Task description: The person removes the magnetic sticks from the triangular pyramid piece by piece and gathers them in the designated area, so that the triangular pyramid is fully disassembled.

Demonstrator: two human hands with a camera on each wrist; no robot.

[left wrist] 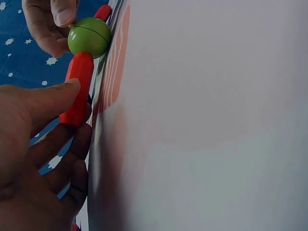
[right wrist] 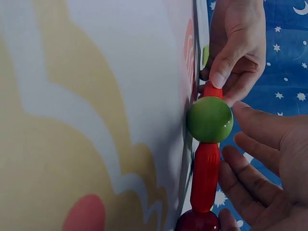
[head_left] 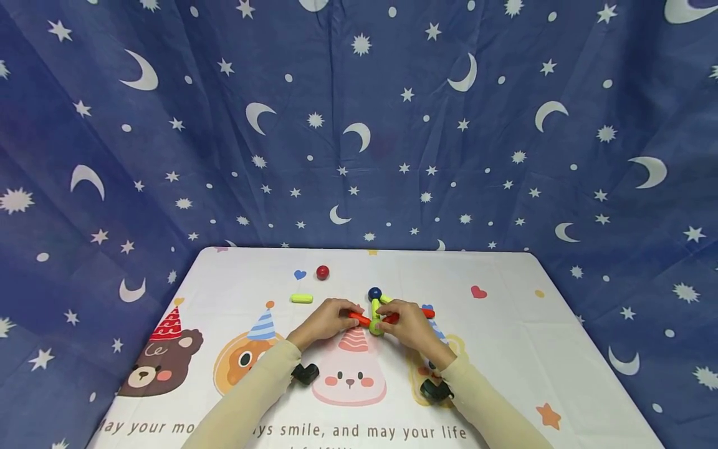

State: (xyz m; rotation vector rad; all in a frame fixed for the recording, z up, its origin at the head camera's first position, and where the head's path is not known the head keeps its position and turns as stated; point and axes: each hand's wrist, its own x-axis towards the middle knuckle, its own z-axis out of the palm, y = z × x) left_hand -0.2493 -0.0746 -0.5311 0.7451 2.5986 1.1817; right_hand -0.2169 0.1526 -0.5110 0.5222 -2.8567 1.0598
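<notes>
My left hand pinches a red rod between thumb and fingers. The rod's far end meets a green ball. My right hand is at the ball, thumb tip against its upper side, the other fingers loosely extended alongside in the right wrist view. From the ball's other side a second red rod runs to a dark red ball. In the head view a yellow-green rod leads back from the green ball to a dark blue ball, partly screened by my right hand.
A loose yellow-green rod and a red ball lie at the back left. Another red rod end shows past my right hand. Printed cartoon animals cover the white tablecloth; a blue star-patterned curtain hangs behind.
</notes>
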